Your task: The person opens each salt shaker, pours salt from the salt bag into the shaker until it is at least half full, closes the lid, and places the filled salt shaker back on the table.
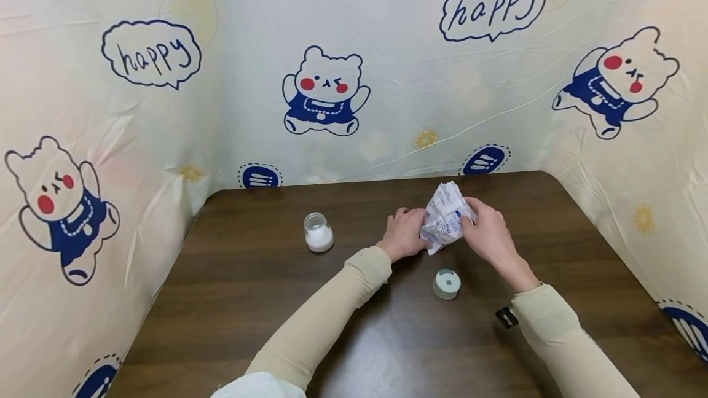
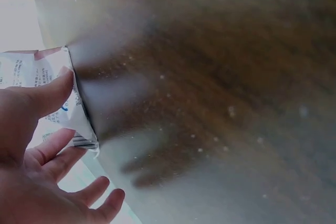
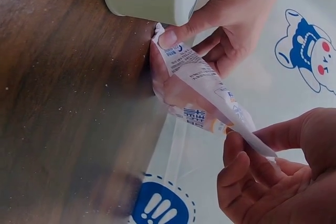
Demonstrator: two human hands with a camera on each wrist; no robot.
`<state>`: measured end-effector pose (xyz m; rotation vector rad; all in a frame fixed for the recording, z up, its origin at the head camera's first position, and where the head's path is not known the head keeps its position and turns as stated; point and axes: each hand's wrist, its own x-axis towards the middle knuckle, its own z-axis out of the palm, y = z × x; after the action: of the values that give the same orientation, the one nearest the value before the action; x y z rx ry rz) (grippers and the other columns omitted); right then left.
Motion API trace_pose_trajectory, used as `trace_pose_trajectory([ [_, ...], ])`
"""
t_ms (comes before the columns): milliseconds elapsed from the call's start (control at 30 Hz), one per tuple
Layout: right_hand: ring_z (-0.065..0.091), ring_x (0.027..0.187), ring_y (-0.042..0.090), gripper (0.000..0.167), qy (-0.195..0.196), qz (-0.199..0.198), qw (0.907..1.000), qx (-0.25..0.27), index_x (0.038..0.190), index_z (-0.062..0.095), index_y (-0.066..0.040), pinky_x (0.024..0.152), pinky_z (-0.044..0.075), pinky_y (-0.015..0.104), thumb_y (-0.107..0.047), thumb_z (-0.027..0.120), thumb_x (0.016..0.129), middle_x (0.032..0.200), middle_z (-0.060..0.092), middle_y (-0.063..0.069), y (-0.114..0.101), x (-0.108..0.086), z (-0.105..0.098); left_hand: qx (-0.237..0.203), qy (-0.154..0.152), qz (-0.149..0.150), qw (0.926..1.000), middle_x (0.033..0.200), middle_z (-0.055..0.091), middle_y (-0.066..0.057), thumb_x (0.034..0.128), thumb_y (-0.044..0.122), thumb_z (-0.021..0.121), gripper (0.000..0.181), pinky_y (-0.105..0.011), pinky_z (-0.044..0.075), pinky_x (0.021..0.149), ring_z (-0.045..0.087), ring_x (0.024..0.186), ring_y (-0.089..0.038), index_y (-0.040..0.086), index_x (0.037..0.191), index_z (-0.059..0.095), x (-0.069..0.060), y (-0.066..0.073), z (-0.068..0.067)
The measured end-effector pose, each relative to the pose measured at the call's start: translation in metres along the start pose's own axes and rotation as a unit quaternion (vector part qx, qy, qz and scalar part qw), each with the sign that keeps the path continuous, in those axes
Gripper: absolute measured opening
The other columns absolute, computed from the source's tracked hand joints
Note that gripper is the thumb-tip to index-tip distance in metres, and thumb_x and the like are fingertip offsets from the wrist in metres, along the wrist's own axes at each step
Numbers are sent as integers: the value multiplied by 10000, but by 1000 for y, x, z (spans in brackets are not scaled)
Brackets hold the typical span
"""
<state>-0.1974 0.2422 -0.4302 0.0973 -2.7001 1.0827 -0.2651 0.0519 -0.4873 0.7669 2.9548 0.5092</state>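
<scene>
Between both hands is a crumpled white plastic packet (image 1: pixel 442 210) with blue and black print, above the far right part of the table. My left hand (image 1: pixel 404 234) pinches one end of it between thumb and fingers; the last two fingers stand free in the left wrist view. At the packet's other edge, my right hand (image 1: pixel 489 232) pinches the film, as the right wrist view shows at the narrow folded end (image 3: pixel 257 142). The packet looks thin and partly see-through there. A round pale-green lid (image 1: pixel 447 284) lies on the table, nearer to me than the packet.
A small glass jar (image 1: pixel 318 235) with white contents and no lid stands left of my left hand. The dark wooden table (image 1: pixel 265 300) ends at a printed cloth (image 1: pixel 381 140) behind and at both sides. A black clip (image 1: pixel 506 317) sits by the right cuff.
</scene>
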Motion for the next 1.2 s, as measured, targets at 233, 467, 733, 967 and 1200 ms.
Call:
trace_pose_trajectory([
  [233, 686, 926, 343, 419, 93, -46, 9999, -56, 1414, 595, 41, 795, 541, 519, -103, 618, 1021, 1212, 706, 253, 2, -6, 1, -3, -70, -110, 9999, 1314, 672, -11, 860, 380, 895, 464, -525, 391, 1048, 460, 1395, -359, 179, 1154, 598, -2, 0, -2],
  [467, 657, 815, 284, 452, 168, -17, 9998, -69, 1448, 572, -7, 673, 509, 414, -133, 636, 1020, 1136, 720, 212, 0, -15, -2, -95, -41, -51, 9999, 1333, 677, -12, 889, 350, 870, 425, -513, 415, 1019, 472, 1387, -350, 174, 1158, 591, -2, -2, 1],
  [733, 659, 812, 287, 478, 231, 33, 9997, -11, 1471, 541, -21, 689, 516, 419, -121, 650, 1016, 1169, 710, 222, 0, -21, -8, -176, -97, 82, 9998, 1345, 675, -12, 949, 323, 811, 327, -571, 395, 1084, 396, 1478, -380, 154, 1155, 621, -3, -7, -6],
  [967, 654, 851, 298, 509, 187, 103, 9998, 45, 1496, 500, -16, 704, 511, 411, -138, 645, 1023, 1218, 685, 242, 2, -21, -10, -197, -173, 97, 9996, 1389, 664, -23, 976, 359, 780, 330, -574, 390, 1104, 397, 1482, -387, 136, 1175, 638, -5, -13, -10],
  [1200, 669, 936, 365, 524, 274, 43, 9996, -54, 1491, 497, 1, 794, 516, 511, -115, 661, 1007, 1298, 651, 282, 5, -21, -11, -229, -126, 97, 9996, 1369, 673, -27, 977, 370, 780, 343, -592, 384, 1094, 394, 1481, -404, 133, 1186, 648, -7, -15, -8],
])
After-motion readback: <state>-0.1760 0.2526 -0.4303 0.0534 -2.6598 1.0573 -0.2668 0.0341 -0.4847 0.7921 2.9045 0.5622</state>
